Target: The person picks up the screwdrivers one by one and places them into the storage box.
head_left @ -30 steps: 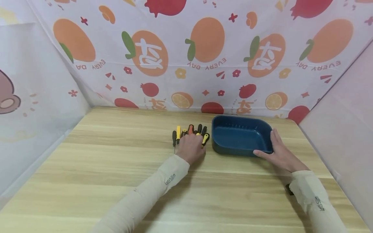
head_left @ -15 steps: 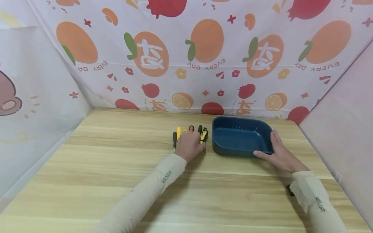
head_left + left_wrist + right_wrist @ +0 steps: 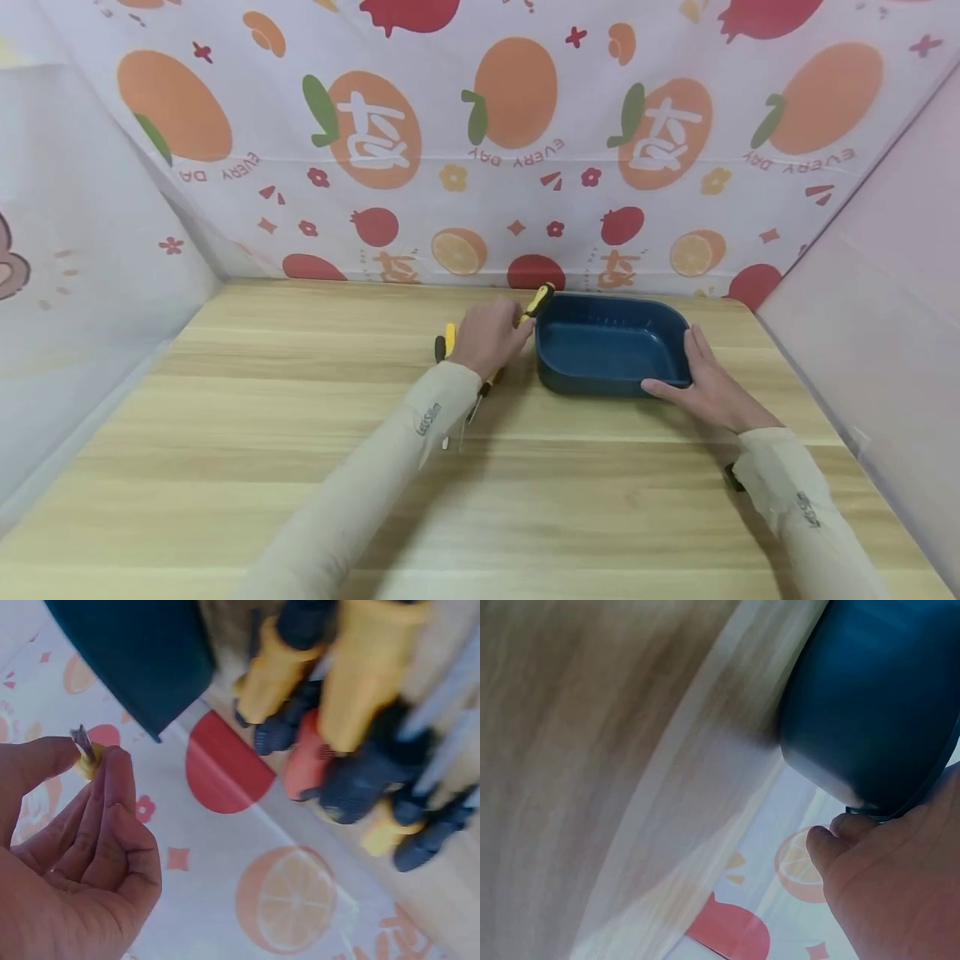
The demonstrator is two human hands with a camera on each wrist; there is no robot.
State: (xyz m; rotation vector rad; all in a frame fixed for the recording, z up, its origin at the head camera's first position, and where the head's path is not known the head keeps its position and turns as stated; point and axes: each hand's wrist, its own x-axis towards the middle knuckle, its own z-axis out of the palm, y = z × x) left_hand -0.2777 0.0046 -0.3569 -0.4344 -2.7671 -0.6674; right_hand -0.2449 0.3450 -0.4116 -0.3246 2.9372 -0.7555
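Driver, yellow/black, is off the cluster: half a second ago its handle was down among the others. Now pinched by the left grip, thumb against fingertips, handle jutting past the thumb to the bin's near side; can't tell if it touches the rim. So one tool is separated, not in the bin. Other tools lie below that grip on the table, partly hidden. Right grip is spread round the bin's far corner, unchanged; reads as steadying. Fruit-print cloth behind.
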